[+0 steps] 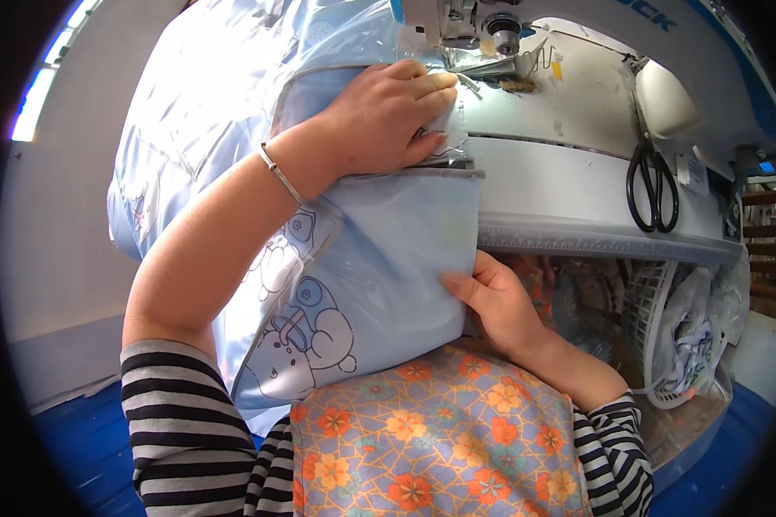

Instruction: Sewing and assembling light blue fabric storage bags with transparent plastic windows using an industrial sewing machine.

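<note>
Leftward stands a pale wall (69,215), blue fabric (397,250) overlapping the table (560,181)

The sleeves (177,422) are striped black and grey; the apron (440,392) is purple-grey, printed with orange, yellow and teal flowers (409,491); the bracelet (278,171) is slim and silver-coloured.
</note>
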Action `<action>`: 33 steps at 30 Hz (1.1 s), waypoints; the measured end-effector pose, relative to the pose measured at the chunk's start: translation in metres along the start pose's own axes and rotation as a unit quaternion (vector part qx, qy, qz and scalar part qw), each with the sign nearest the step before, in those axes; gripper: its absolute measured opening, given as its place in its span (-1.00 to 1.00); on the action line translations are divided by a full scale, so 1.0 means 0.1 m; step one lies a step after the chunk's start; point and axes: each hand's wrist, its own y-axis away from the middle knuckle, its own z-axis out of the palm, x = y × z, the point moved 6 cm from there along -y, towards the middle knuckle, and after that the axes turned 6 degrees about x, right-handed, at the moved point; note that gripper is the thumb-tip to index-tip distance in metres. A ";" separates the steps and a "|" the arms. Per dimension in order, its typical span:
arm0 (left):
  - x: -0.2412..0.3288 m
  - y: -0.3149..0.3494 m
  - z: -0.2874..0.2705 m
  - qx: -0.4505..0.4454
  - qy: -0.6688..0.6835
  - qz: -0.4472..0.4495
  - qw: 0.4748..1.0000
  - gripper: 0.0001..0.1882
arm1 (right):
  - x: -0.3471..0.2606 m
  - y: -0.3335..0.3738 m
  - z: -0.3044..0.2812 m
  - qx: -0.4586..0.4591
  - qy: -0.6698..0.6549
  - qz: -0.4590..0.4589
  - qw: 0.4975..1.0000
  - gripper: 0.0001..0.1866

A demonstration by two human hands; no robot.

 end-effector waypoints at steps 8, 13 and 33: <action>0.03 -0.02 -0.03 0.005 0.026 0.010 1.000 -0.58 | 0.07 -0.03 -0.04 0.022 -0.028 0.018 0.999 -0.64; 0.02 -0.03 -0.01 0.017 0.018 0.001 1.000 -0.59 | 0.02 -0.06 -0.03 0.026 -0.031 0.004 0.999 -0.69; -0.05 -0.10 -0.17 -0.054 0.062 0.058 0.995 -0.59 | -0.27 -0.25 -0.06 0.100 -0.107 -0.016 0.989 -0.71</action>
